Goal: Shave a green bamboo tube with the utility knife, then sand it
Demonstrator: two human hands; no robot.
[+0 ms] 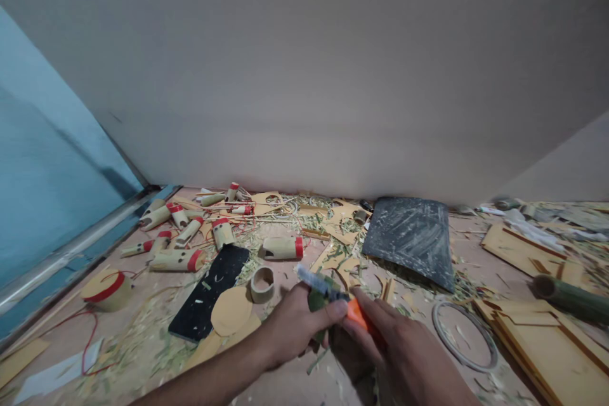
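Note:
My left hand [295, 323] is closed round a short green piece of bamboo [316, 301], mostly hidden by my fingers. An orange utility knife [358, 316] sits in the grip of my right hand [404, 339]. Its blurred blade end points up and to the left across the bamboo, and my left thumb lies by the front of the handle. Just beyond my left hand stands a cut bamboo ring [262, 285]. A round wooden disc [231, 311] lies to its left.
Bamboo shavings cover the surface. Bamboo tubes with red bands [283, 248] lie at the left and centre, near a black phone-like slab [209, 295]. A dark abrasive-looking sheet [410, 241], a grey ring [465, 337] and wooden boards [547, 342] lie rightward. A pale panel [304, 89] stands behind.

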